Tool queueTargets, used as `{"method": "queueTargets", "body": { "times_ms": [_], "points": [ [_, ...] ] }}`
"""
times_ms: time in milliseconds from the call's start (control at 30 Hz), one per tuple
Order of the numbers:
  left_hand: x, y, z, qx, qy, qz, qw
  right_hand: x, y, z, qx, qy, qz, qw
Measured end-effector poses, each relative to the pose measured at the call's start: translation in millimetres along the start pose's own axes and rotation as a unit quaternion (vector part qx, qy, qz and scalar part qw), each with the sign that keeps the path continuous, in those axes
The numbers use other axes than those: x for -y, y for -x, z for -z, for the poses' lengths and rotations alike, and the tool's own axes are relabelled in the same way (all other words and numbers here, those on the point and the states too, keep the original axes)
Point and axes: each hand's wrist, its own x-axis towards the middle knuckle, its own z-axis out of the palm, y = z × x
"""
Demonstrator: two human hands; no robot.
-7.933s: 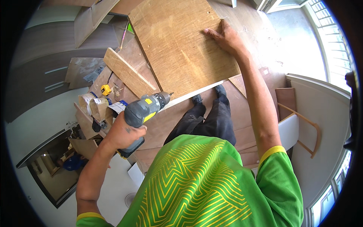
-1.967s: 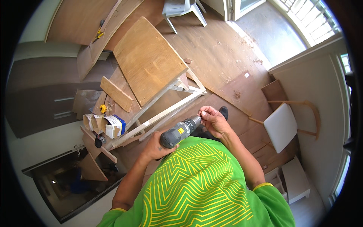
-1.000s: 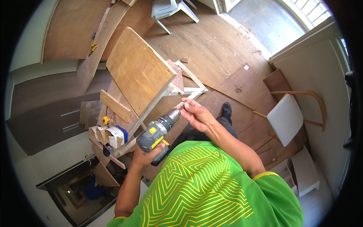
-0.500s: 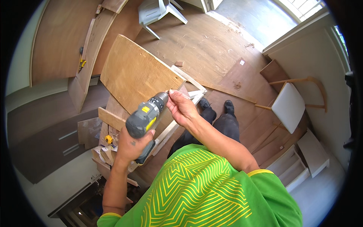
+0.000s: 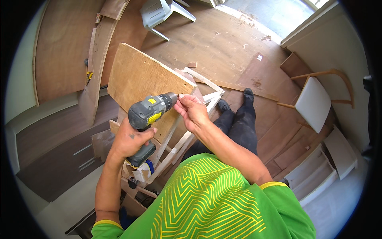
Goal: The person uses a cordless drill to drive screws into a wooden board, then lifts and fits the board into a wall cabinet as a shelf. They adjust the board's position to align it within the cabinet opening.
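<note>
My left hand [image 5: 132, 137] is wrapped round the grip of a grey and black cordless drill [image 5: 144, 112] with yellow patches. The drill's chuck [image 5: 172, 98] points to the right, over the near right corner of a brown wooden board [image 5: 139, 79]. At the chuck's front end my right hand [image 5: 193, 111] is closed in a pinch, thumb and forefinger together. Whatever small piece sits between those fingertips is too small to make out. The board rests on a pale wooden frame [image 5: 213, 95].
A white plastic chair [image 5: 157, 16] stands at the far side. On the right are a chair with a white seat [image 5: 314, 103] and a white drawer-like box [image 5: 312, 175]. Large wooden panels [image 5: 63, 47] stand at left. A long wood strip [image 5: 238, 87] lies on the floor near my feet.
The drill has swung to a flatter angle, its chuck still at my right fingertips. My right foot has stepped farther forward, and the view has shifted slightly.
</note>
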Motion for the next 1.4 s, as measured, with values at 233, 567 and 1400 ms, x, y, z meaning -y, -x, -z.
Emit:
{"method": "queueTargets", "body": {
  "times_ms": [233,567,1400],
  "points": [
    [-5.3,1.5,-5.8,-0.014,-0.030,0.030,0.999,43.5,-3.5,49.9,0.021,0.286,0.171,0.943],
    [-21.2,-2.1,-9.1,-0.006,-0.036,0.060,0.998,41.6,-53.9,40.3,0.068,0.538,0.187,0.819],
    [-13.1,2.9,-10.9,-0.019,0.029,0.070,0.997,78.3,-86.6,3.1,0.219,0.569,-0.057,0.790]
  ]
}}
